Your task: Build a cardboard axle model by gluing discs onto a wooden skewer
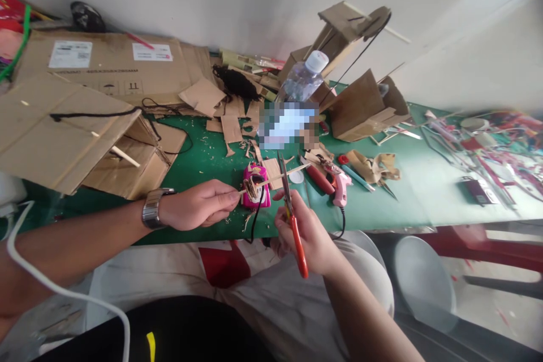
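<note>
"Head view, item one, left hand: held what?"

"Clamped thumb and fingers on one thin wooden stick. Pointed away from the fingertips, above the green tabletop. Showed near the fingertips: one small cardboard piece; could not tell whether attached."

"Item two, right hand?"

"Closed around one pair of scissors, orange-handled. Crossed the stick with the blades; could not tell whether cutting or only overlapping."

"Listed nearby?"

"Sat just beyond the left fingertips: one pink device. Lay to its right: red-handled pliers, then one pink glue gun. Stood farther back: one clear bottle, white-capped."

"And cardboard?"

"Filled the left side with one large cardboard structure, pierced by a stick. Stood at right: one open-topped cardboard box. Lay between: loose cardboard scraps."
</note>
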Demonstrator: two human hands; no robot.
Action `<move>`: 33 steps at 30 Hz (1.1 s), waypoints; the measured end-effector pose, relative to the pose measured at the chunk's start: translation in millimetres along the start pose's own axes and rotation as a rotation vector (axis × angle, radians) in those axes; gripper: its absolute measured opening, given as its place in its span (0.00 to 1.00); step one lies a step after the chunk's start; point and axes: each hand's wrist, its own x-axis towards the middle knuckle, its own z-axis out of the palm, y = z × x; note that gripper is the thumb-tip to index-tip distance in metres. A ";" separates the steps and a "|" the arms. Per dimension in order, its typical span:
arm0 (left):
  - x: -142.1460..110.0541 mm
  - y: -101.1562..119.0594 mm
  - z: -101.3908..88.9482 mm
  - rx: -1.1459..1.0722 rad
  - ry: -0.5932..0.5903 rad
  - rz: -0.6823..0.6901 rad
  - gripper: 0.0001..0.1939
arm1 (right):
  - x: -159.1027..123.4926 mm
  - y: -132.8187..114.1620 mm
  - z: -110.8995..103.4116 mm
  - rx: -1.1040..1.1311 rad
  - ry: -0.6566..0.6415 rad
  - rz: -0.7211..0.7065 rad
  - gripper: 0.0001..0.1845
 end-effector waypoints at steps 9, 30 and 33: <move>-0.6 2.8 1.7 -0.004 -0.016 -0.001 0.34 | -1.2 -4.2 -5.3 -0.188 0.021 -0.060 0.08; -0.6 0.0 2.1 0.062 -0.049 0.041 0.32 | 6.7 -8.9 -6.4 -0.270 0.012 -0.073 0.10; -0.1 -0.8 2.4 0.036 -0.052 0.036 0.32 | 4.9 -10.9 -7.8 -0.294 0.010 -0.072 0.09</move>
